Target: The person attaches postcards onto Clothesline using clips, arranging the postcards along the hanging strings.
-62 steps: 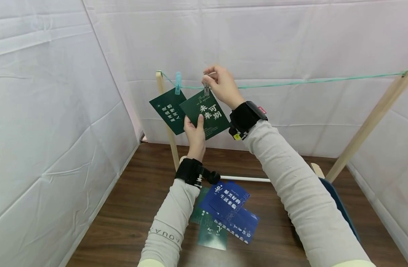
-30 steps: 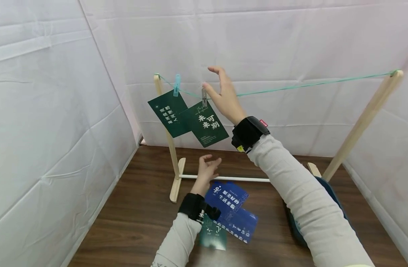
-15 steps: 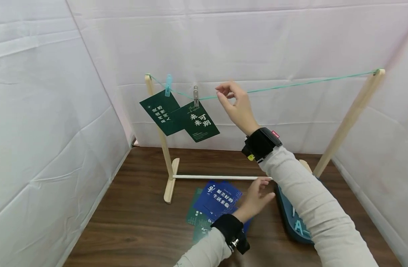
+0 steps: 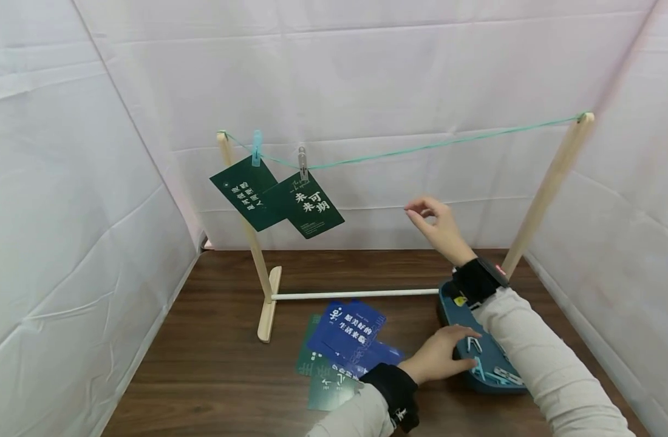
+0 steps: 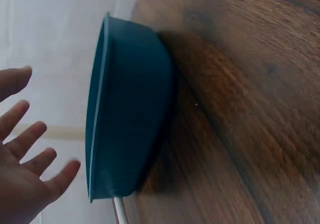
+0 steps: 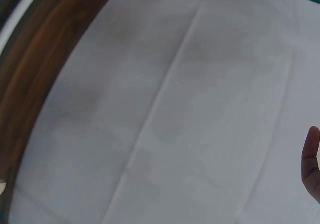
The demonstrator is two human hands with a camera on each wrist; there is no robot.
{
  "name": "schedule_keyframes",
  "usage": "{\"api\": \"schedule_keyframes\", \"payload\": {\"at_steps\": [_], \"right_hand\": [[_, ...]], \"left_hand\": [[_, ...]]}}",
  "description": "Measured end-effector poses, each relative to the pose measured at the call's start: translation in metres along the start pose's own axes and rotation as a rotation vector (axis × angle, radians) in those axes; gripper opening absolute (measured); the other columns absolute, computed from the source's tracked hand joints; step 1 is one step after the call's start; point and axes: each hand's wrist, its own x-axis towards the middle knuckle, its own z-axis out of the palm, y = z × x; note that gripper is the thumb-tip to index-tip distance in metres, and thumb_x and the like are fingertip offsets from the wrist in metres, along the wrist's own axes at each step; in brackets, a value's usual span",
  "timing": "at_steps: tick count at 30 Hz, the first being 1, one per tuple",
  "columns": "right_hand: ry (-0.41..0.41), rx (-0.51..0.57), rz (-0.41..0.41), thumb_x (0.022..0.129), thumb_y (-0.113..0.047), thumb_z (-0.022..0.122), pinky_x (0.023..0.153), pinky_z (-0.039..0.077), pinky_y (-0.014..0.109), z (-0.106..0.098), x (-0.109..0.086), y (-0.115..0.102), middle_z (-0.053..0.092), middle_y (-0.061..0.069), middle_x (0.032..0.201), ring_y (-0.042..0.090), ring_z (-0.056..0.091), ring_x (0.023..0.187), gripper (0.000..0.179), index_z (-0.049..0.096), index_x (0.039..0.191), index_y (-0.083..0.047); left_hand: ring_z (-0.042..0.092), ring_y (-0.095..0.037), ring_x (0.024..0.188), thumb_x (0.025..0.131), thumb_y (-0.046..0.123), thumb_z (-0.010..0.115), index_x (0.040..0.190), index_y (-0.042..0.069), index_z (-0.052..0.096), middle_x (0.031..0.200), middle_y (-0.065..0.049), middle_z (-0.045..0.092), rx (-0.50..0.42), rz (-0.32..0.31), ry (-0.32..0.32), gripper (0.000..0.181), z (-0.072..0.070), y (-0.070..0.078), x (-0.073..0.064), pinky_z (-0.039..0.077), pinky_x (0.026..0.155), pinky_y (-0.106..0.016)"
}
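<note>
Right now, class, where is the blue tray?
In the head view, the tray sits lower right on the table, left hand at its left rim, right sleeve partly hiding it.

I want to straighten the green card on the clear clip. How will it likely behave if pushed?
The green card is probably fairly stiff, since it hangs flat. It's likely light: it looks thin, and one clear clip holds it. It may swing or pivot, being held near one corner.
</note>
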Motion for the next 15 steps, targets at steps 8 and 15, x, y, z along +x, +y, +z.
{"api": "schedule_keyframes", "payload": {"at_steps": [8, 15], "right_hand": [[-0.079, -0.171, 0.057, 0.096, -0.01, 0.054, 0.077, 0.04, 0.014, -0.026, -0.044, 0.056, 0.062, 0.015, 0.096, -0.01, 0.046, 0.085, 0.017, 0.063, 0.103, 0.002], [-0.215, -0.287, 0.091, 0.095, -0.01, 0.055, 0.071, 0.045, 0.022, -0.043, -0.072, 0.088, 0.065, 0.013, 0.093, -0.002, 0.053, 0.081, 0.011, 0.064, 0.1, -0.004]], "left_hand": [[0.037, -0.011, 0.135, 0.093, 0.037, 0.057, 0.139, 0.027, 0.045, 0.147, 0.007, 0.041, 0.244, -0.005, -0.237, 0.048, 0.021, -0.004, 0.011, 0.041, 0.099, -0.026], [0.033, -0.007, 0.137, 0.093, 0.045, 0.054, 0.145, 0.036, 0.031, 0.144, 0.017, 0.04, 0.402, -0.047, -0.324, 0.058, 0.03, -0.007, 0.014, 0.039, 0.101, -0.027]]}}
